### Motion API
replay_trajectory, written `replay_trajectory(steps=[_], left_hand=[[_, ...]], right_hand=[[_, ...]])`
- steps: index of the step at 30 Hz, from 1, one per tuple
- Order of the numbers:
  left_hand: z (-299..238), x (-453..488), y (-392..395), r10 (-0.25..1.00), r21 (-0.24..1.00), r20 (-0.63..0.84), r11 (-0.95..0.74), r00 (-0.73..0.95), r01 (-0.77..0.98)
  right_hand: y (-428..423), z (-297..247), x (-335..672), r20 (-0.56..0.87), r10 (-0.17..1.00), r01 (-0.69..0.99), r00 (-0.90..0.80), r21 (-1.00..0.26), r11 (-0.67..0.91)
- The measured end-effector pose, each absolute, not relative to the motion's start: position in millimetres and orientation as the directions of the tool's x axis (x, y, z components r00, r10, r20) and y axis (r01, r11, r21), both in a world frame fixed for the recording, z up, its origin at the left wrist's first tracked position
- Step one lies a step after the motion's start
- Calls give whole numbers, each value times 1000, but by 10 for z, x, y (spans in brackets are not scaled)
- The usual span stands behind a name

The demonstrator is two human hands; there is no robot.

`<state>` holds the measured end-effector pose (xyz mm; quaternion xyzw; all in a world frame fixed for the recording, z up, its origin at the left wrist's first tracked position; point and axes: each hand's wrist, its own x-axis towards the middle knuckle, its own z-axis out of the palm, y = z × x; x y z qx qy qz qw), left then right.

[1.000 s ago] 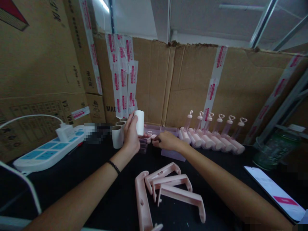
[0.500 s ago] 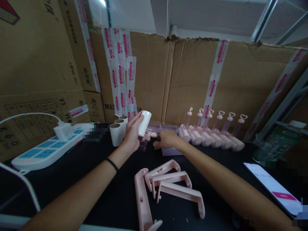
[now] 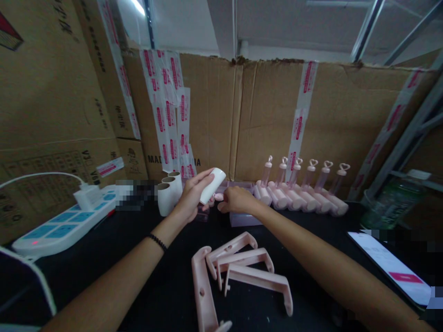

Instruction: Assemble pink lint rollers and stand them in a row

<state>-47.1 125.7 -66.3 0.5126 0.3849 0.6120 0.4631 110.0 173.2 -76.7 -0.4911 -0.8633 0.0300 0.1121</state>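
Observation:
My left hand [image 3: 191, 196] is wrapped round a white tube [image 3: 212, 185], which leans to the right. Close beside it, my right hand [image 3: 237, 200] has its fingers drawn together at the tube's lower end. A small pink part [image 3: 218, 197] shows between the tube and my right fingertips; whether they grip it is hidden. Behind my right wrist lies a pale purple tray [image 3: 244, 220]. More white tubes [image 3: 165, 199] stand upright left of my left hand. Nearer to me, several pink brackets [image 3: 258, 275] lie on the black table [image 3: 155, 290].
At the right back, a row of pink cylinders [image 3: 296, 197] lies before clear tubes with heart-shaped tops [image 3: 313, 169]. A phone [image 3: 391, 269] and a green bottle [image 3: 389, 198] are at the right. A power strip [image 3: 62, 223] sits left. Cardboard [image 3: 270, 115] walls the back.
My left hand has tipped the white tube further to the right. My right hand has moved left, closer to the tube, and its fingers have drawn together. The view has shifted slightly.

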Motion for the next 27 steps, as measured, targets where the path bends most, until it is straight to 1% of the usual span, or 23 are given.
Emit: replay_trajectory(steps=[4,7,10,14,16,18,23,27], left_hand=[[-673,-496,1260,967,962,253,-251,5,-110],[-708,-518,1287,966,964,255,-251,39,-90],[-729,-526,1296,967,966,244,-236,75,-104],[-711,-516,1272,970,970,224,-211,100,-125],[-699,-511,1263,970,968,225,-212,95,-137],[-696,-510,1265,969,964,234,-221,78,-151],[-723,-503,1275,965,951,257,-242,58,-193],[-768,-488,1276,965,950,262,-254,19,-180]], right_hand=[[1846,-534,1286,294,841,825,-455,-217,522],[1913,-324,1466,403,797,784,-450,-249,568],[1913,-178,1573,484,729,711,-484,-268,650],[1847,-127,1551,581,580,509,-571,-304,805],[1815,-136,1512,591,523,426,-614,-310,850],[1794,-147,1484,571,509,393,-644,-324,861],[1783,-174,1447,571,540,350,-619,-414,840],[1764,-236,1371,547,573,400,-610,-411,819]])
